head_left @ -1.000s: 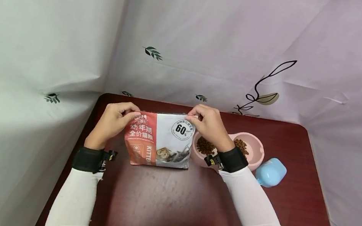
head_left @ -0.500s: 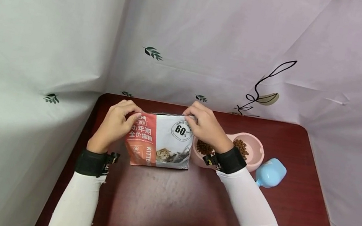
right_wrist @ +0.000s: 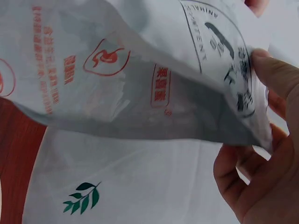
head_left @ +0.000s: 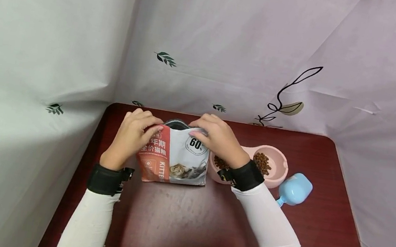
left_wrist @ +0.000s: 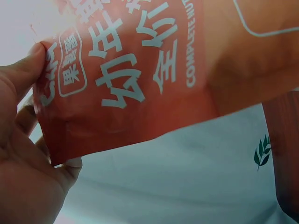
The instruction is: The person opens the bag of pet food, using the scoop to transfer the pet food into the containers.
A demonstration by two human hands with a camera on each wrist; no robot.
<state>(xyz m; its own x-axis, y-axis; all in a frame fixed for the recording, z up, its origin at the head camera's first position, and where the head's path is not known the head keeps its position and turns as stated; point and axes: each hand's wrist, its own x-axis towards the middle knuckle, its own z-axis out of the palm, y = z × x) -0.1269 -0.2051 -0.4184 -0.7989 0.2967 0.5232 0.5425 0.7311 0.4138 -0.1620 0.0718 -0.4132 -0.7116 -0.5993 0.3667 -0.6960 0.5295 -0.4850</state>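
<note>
An orange and white cat food bag point(head_left: 181, 159) stands on the dark red table, its printed front with kittens toward me. At its top left, my left hand point(head_left: 135, 133) pinches the rim between thumb and fingers. My right hand point(head_left: 220, 139) grips the top right part of the rim the same way. Between the hands the mouth gapes a little, showing a dark inside. In the left wrist view the thumb lies on the orange front point(left_wrist: 117, 70) with fingers behind. The right wrist view shows the bag's white side point(right_wrist: 112, 70) and the thumb on the front panel.
Right of the bag is a pink double bowl point(head_left: 279, 164) with brown kibble point(head_left: 261, 163) in both halves, partly behind my right hand. A blue scoop point(head_left: 296, 189) lies beside it. Patterned cloth point(head_left: 207, 57) hangs behind the table point(head_left: 183, 231).
Both hands have moved inward along the bag's rim, toward each other. The bag's top, nearly flat before, now bows open in the middle.
</note>
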